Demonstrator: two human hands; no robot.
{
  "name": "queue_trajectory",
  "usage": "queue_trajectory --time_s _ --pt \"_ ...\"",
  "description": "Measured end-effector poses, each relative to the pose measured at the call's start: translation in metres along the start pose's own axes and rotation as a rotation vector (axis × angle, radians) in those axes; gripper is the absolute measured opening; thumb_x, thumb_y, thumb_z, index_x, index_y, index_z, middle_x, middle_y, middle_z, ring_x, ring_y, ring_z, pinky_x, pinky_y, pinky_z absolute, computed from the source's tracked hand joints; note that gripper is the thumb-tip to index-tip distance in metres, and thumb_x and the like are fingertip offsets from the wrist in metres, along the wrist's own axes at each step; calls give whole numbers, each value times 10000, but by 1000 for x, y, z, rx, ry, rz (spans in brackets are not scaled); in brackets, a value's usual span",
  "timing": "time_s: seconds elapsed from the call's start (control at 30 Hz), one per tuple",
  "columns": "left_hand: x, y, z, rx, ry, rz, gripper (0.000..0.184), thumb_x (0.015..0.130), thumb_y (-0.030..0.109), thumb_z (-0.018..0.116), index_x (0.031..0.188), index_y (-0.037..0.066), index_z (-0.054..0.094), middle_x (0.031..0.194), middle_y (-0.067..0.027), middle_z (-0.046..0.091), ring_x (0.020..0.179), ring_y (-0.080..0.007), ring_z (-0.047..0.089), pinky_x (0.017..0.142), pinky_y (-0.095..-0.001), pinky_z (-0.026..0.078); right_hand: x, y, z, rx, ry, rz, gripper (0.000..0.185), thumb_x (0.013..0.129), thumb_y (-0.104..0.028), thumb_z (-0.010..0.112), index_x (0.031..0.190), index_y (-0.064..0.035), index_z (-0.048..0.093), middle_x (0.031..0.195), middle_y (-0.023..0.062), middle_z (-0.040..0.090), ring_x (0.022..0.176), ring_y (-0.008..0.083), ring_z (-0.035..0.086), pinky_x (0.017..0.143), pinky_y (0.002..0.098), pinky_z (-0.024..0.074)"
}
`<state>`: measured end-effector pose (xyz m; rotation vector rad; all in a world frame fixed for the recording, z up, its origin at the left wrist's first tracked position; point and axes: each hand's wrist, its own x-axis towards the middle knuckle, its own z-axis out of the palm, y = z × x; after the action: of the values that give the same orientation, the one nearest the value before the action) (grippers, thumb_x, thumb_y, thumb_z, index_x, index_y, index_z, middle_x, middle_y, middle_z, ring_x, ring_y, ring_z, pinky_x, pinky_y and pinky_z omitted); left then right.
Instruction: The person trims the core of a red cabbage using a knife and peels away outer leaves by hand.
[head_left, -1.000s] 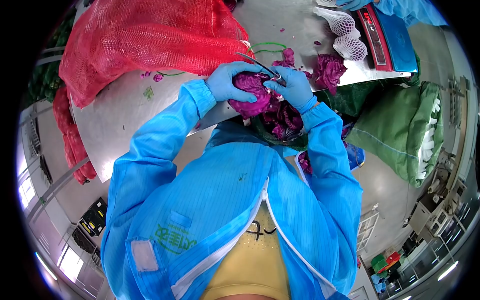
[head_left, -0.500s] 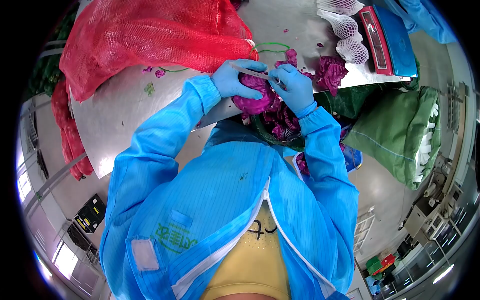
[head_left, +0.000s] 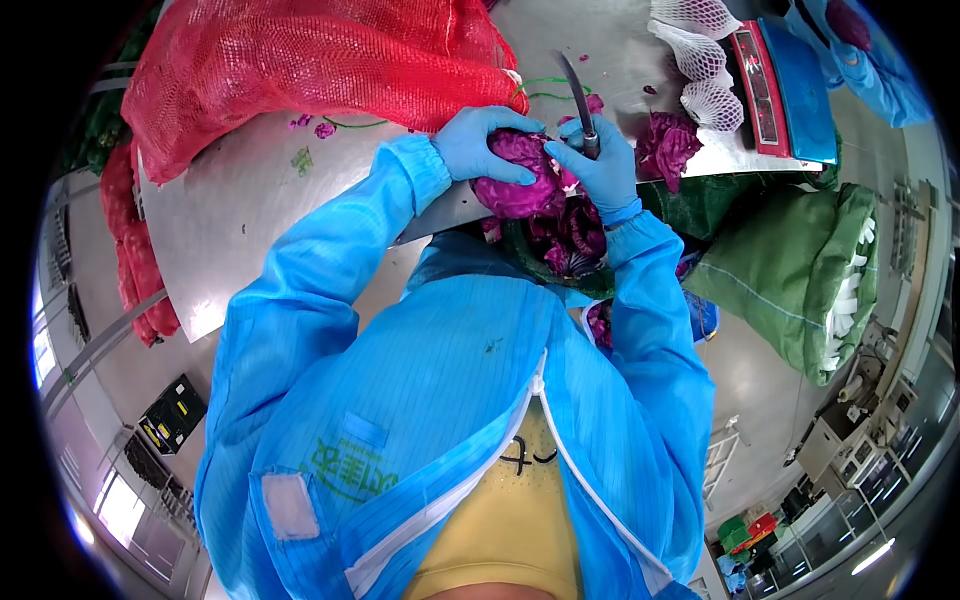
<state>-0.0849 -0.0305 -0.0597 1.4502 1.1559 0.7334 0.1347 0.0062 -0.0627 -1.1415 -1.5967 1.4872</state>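
My left hand (head_left: 478,146), in a blue glove, grips a red cabbage (head_left: 522,186) from its left side at the table's near edge. In my right hand (head_left: 606,170), also gloved, is a knife (head_left: 577,95) with a curved blade pointing up and away from me. The thumb of that hand reaches the cabbage's right side, and I cannot tell whether it pulls a leaf. Below the cabbage, a dark green bag (head_left: 520,250) holds loose purple leaves (head_left: 568,243).
A red mesh sack (head_left: 320,70) covers the table's (head_left: 240,215) far left. Loose cabbage leaves (head_left: 667,148), white foam nets (head_left: 700,55) and a red-and-blue scale (head_left: 785,95) lie right. A stuffed green sack (head_left: 780,265) stands beside the table. Another person's blue sleeve (head_left: 880,75) shows far right.
The knife has swung from lying across the cabbage's top to pointing up, away from it. My right thumb has moved to the cabbage's side. My left hand keeps its grip.
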Motion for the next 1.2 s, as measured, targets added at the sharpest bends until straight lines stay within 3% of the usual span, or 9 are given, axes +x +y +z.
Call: queue_trajectory --time_s 0.13,0.23,0.4,0.43,0.63,0.83,0.93,1.1,1.2 --pt "-2 5 0 94 8 27 647 606 222 865 1191 80 628 1154 -102 630 1054 -205 609 967 -350 470 0 -6 4 -94 -3 129 310 752 -211 797 860 -28 573 743 19 579 668 92 558 613 239 463" --pt "-1 -2 3 35 38 36 705 570 335 872 1180 70 635 1122 -136 636 1022 -231 623 935 -331 485 0 1 6 79 -34 203 309 756 -218 794 823 -39 551 712 10 565 612 84 523 535 240 425" --pt "-4 8 5 75 43 4 676 584 290 867 1183 81 634 1121 -119 631 1027 -222 618 945 -341 481 -2 -15 7 184 -22 436 233 749 -142 762 833 -56 562 666 13 562 571 89 519 475 234 393" --pt "-4 10 5 107 40 -1 650 602 237 865 1190 89 632 1120 -100 631 1032 -210 614 953 -350 478 -3 -15 8 184 -19 434 233 749 -142 762 833 -56 562 666 13 562 571 89 519 475 234 393" --pt "-3 4 6 99 39 20 656 605 237 866 1199 96 626 1118 -104 628 1040 -217 610 959 -357 478 -7 -7 12 202 66 419 194 739 -104 730 839 -61 569 674 11 571 546 85 508 452 233 385" --pt "-4 1 6 34 48 -1 656 607 219 866 1203 91 621 1143 -105 627 1056 -215 604 970 -357 471 -13 -4 16 162 104 244 182 759 -113 717 851 -36 581 692 13 572 606 98 540 546 250 437" --pt "-5 3 6 26 43 -2 651 611 208 865 1201 88 620 1153 -108 627 1061 -213 602 973 -355 469 -11 -3 16 -6 135 187 195 767 -133 722 843 -12 589 694 45 582 629 124 558 591 274 456" --pt "-2 -3 5 -12 31 -8 649 627 190 857 1215 81 606 1174 -108 618 1074 -212 597 981 -355 465 -5 -14 10 -581 98 -65 187 762 -160 726 832 -28 612 739 98 627 660 201 623 597 344 470" --pt "-2 -6 2 -32 28 -25 644 638 175 851 1222 74 599 1196 -107 607 1087 -214 590 986 -360 462 -2 -18 1 -743 125 -31 193 759 -157 723 878 -40 625 777 89 645 705 210 652 621 341 488"
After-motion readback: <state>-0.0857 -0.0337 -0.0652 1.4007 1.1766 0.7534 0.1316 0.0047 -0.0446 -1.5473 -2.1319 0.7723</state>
